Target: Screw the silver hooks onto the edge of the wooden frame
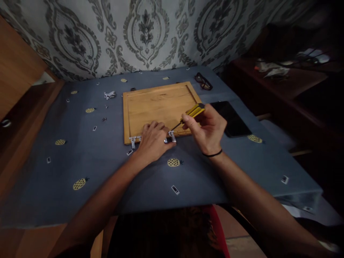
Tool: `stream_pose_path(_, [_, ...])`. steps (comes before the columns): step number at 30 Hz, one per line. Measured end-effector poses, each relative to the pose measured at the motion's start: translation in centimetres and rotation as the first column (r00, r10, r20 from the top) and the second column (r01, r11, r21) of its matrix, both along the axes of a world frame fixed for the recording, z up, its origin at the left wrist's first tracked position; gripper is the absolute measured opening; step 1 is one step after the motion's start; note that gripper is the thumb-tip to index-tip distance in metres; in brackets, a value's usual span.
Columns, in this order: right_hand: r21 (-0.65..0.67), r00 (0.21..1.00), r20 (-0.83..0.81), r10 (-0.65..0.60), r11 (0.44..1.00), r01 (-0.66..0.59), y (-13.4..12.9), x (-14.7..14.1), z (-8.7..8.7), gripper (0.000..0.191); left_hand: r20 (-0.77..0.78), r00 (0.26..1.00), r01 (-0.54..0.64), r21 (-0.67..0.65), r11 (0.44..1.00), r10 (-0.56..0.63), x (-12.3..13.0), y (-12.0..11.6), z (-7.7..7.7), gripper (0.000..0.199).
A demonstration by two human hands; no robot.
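A wooden cabinet door (158, 104) with a raised frame lies flat on the cloth-covered table. My right hand (208, 129) is wrapped round a yellow-and-black screwdriver (195, 110), its shaft slanting down to the left. The tip meets a metal hinge (172, 135) at the door's near edge. My left hand (154, 139) lies over that edge, fingers on the wood and thumb by the hinge, steadying it; its grip is partly hidden. Left of this hand, a second metal hinge (132, 140) sits at the near left corner of the door.
Beyond the door's left side are a loose hinge (109, 95) and small screws (104, 119). A black tablet (231, 118) lies to the right, with eyeglasses (203, 81) farther back. A patterned curtain (146, 32) hangs behind the blue tablecloth (107, 168). Wooden furniture (21, 71) borders the left.
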State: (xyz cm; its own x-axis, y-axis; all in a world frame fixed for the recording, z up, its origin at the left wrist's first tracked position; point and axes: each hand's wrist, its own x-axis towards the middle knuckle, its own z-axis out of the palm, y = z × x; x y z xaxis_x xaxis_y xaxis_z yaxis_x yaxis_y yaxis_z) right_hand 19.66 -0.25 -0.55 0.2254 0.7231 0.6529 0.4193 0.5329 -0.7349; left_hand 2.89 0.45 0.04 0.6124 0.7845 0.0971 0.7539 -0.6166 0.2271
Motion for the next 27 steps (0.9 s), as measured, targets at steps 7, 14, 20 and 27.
stream_pose_path(7, [-0.002,1.0,0.005,-0.018,1.0,0.018,-0.36,0.46,0.16,0.03,0.024,1.0,0.006,0.03,1.0,-0.007,-0.08,0.08,-0.4,0.03])
stream_pose_path(14, [-0.044,0.993,0.113,-0.018,0.999,0.023,-0.37,0.62,0.0,0.034,0.01,1.0,0.015,0.023,1.0,-0.015,-0.11,0.04,-0.29,0.031])
stream_pose_path(20, [-0.05,0.991,0.136,0.011,0.999,-0.004,-0.26,0.67,-0.01,0.037,0.015,1.0,0.01,0.009,1.0,-0.01,-0.06,0.05,-0.25,0.032])
stream_pose_path(27, [-0.084,0.983,0.151,0.102,0.992,-0.091,-0.26,0.92,0.45,0.034,0.027,1.0,0.012,0.004,1.0,-0.012,-0.09,0.1,-0.32,0.034])
